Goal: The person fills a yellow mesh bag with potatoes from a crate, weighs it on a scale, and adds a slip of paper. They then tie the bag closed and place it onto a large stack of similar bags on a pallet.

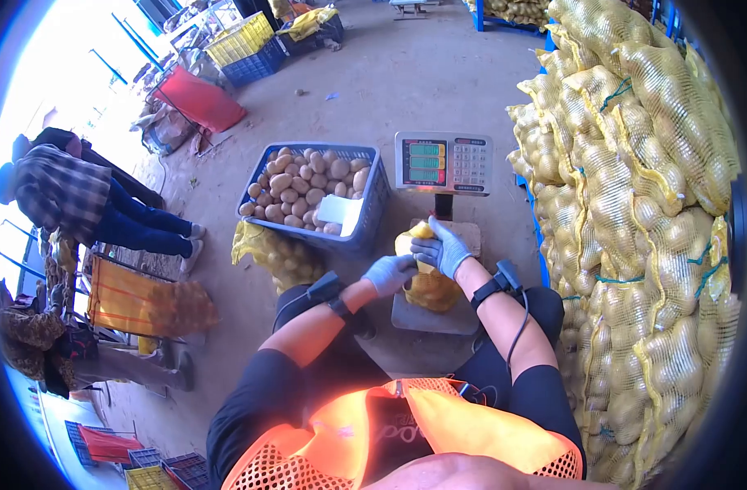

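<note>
A yellow mesh bag [433,294], filled at the bottom, stands on the platform [462,317] of a digital scale. My left hand [390,275], in a pale glove, is closed at the left side of the bag's neck, its fingertips partly hidden. My right hand [445,249], gloved too, wraps its fingers round the gathered upper part of the bag, thumb pointing up. The two hands nearly meet there. Behind the bag, the scale's display and keypad [444,163] face me with lit green readouts.
A blue crate [372,200] of potatoes [308,184] holds a white sheet [338,214]. Beside it sits another filled yellow mesh bag [280,257]. Stacked mesh sacks [626,245] rise at the right. Two people [104,192] stand at the left near an orange mesh rack [137,298].
</note>
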A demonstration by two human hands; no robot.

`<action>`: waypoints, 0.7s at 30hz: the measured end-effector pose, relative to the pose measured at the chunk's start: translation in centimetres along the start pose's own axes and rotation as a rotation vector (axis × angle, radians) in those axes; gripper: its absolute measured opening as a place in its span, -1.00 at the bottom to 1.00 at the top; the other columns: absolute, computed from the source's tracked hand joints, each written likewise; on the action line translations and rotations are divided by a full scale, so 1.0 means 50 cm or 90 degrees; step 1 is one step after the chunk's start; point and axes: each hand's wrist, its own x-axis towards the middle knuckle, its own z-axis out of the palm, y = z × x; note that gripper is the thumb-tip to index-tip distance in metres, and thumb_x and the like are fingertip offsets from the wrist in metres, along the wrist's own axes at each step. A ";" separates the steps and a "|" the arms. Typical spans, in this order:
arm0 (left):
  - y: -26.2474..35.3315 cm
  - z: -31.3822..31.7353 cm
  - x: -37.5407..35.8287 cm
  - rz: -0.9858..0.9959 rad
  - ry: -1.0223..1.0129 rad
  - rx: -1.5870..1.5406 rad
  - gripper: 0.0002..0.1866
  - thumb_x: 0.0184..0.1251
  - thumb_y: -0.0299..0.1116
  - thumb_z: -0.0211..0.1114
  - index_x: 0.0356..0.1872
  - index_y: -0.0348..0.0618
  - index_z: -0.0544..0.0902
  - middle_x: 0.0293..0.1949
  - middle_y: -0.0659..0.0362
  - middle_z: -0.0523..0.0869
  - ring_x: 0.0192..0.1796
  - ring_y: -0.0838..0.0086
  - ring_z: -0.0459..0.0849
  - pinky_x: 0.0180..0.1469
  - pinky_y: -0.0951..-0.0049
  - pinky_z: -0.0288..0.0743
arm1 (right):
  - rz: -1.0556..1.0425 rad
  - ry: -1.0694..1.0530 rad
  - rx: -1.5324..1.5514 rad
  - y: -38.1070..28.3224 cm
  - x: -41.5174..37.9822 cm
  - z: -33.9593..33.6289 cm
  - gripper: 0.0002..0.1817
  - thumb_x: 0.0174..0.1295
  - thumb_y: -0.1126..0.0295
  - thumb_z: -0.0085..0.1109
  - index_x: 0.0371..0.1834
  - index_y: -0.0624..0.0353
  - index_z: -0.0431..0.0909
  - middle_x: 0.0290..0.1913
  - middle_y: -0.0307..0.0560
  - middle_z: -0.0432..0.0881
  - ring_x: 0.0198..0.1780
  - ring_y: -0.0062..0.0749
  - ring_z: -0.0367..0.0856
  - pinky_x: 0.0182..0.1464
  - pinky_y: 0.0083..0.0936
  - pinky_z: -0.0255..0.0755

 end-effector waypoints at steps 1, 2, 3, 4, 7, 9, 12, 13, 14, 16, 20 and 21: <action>0.011 0.011 -0.003 -0.005 -0.008 -0.005 -0.85 0.20 -0.35 0.24 -0.23 -0.12 0.58 -0.47 0.13 0.64 -0.47 0.35 0.63 -0.33 0.37 0.51 | 0.035 -0.080 -0.012 -0.008 -0.008 0.009 -0.47 0.13 -0.11 0.17 -0.05 0.10 0.48 -0.18 0.02 0.62 -0.23 -0.21 0.65 -0.36 -0.41 0.55; 0.016 0.020 -0.003 0.137 0.033 0.119 -0.84 0.17 -0.38 0.24 -0.21 -0.09 0.59 -0.43 0.08 0.64 -0.43 0.27 0.65 -0.32 0.34 0.52 | 0.071 -0.158 -0.022 -0.012 -0.010 0.012 -0.35 0.15 -0.23 0.06 0.04 0.11 0.46 -0.10 0.04 0.61 -0.13 -0.19 0.64 -0.24 -0.37 0.57; 0.026 0.026 -0.007 0.279 0.073 0.240 -0.81 0.14 -0.42 0.24 -0.19 -0.06 0.59 -0.40 0.04 0.65 -0.39 0.18 0.67 -0.30 0.30 0.53 | 0.093 -0.190 -0.068 -0.008 -0.003 0.007 -0.19 0.14 -0.37 -0.13 0.17 0.14 0.38 0.03 0.05 0.56 0.00 -0.21 0.58 -0.06 -0.35 0.52; 0.036 0.022 0.003 0.363 0.151 0.218 -0.75 0.10 -0.49 0.22 -0.15 -0.07 0.59 -0.35 0.01 0.66 -0.33 0.06 0.64 -0.30 0.27 0.54 | 0.108 -0.207 -0.110 0.003 0.021 -0.005 -0.17 0.14 -0.39 -0.15 0.17 0.13 0.38 0.00 -0.03 0.58 -0.03 -0.26 0.59 -0.01 -0.38 0.50; 0.057 -0.016 0.062 0.367 0.325 0.171 -0.78 -0.03 -0.45 0.37 -0.30 -0.16 0.59 -0.39 0.03 0.58 -0.31 0.11 0.62 -0.29 0.33 0.53 | 0.043 -0.118 -0.337 -0.011 0.014 -0.016 -0.20 0.17 -0.39 -0.21 0.08 0.14 0.47 -0.18 -0.16 0.59 -0.17 -0.41 0.56 -0.12 -0.50 0.44; 0.029 -0.031 0.108 0.303 0.388 0.225 -0.82 -0.03 -0.39 0.37 -0.40 -0.17 0.57 -0.40 0.02 0.56 -0.27 0.09 0.58 -0.24 0.30 0.50 | -0.024 -0.070 -0.492 -0.007 -0.011 -0.016 -0.24 0.18 -0.36 -0.17 -0.01 0.15 0.54 -0.30 -0.22 0.60 -0.26 -0.50 0.52 -0.22 -0.56 0.39; -0.024 -0.023 0.165 0.008 0.241 0.044 -0.81 0.02 -0.36 0.36 -0.39 -0.26 0.61 -0.47 0.02 0.65 -0.38 0.39 0.63 -0.24 0.41 0.49 | -0.083 -0.019 -0.568 0.005 -0.015 0.000 -0.39 0.18 -0.25 -0.04 -0.11 0.09 0.57 -0.37 -0.25 0.58 -0.34 -0.57 0.48 -0.34 -0.61 0.34; -0.037 -0.018 0.179 -0.014 0.228 0.017 -0.80 0.00 -0.39 0.35 -0.35 -0.26 0.61 -0.44 0.05 0.66 -0.38 0.43 0.62 -0.23 0.42 0.50 | -0.119 0.007 -0.610 0.009 -0.014 0.001 -0.51 0.19 -0.17 0.03 -0.16 0.03 0.58 -0.41 -0.28 0.57 -0.39 -0.62 0.46 -0.42 -0.66 0.32; -0.051 -0.013 0.187 -0.035 0.216 -0.008 -0.77 -0.01 -0.41 0.35 -0.30 -0.26 0.62 -0.41 0.08 0.66 -0.37 0.47 0.61 -0.21 0.43 0.50 | -0.116 0.011 -0.610 0.014 -0.016 -0.001 -0.51 0.19 -0.17 0.03 -0.16 0.03 0.58 -0.41 -0.28 0.57 -0.39 -0.62 0.46 -0.42 -0.66 0.32; -0.080 -0.004 0.194 -0.018 0.315 -0.096 -0.67 -0.06 -0.47 0.34 -0.17 -0.24 0.60 -0.33 0.14 0.67 -0.36 0.44 0.61 -0.18 0.45 0.51 | -0.197 -0.038 -0.564 0.023 -0.021 -0.006 -0.66 0.09 0.21 0.22 -0.09 0.11 0.54 -0.29 -0.21 0.55 -0.36 -0.55 0.48 -0.37 -0.60 0.40; -0.100 -0.004 0.182 0.005 0.185 -0.238 -0.69 0.03 -0.55 0.35 -0.13 -0.23 0.59 -0.33 0.19 0.65 -0.39 0.56 0.58 -0.32 0.53 0.52 | -0.673 0.099 -0.952 0.044 -0.014 -0.017 -0.49 -0.12 0.58 0.22 0.01 0.09 0.45 -0.15 0.09 0.49 -0.12 -0.05 0.51 -0.05 -0.32 0.44; -0.101 -0.006 0.180 -0.069 0.124 -0.204 -0.80 0.09 -0.54 0.34 -0.22 -0.24 0.62 -0.41 0.22 0.65 -0.44 0.63 0.55 -0.40 0.57 0.50 | -0.611 0.095 -1.019 0.049 -0.015 -0.023 -0.45 -0.16 0.58 0.26 0.01 0.01 0.48 -0.18 0.17 0.46 -0.02 0.08 0.44 0.08 -0.25 0.34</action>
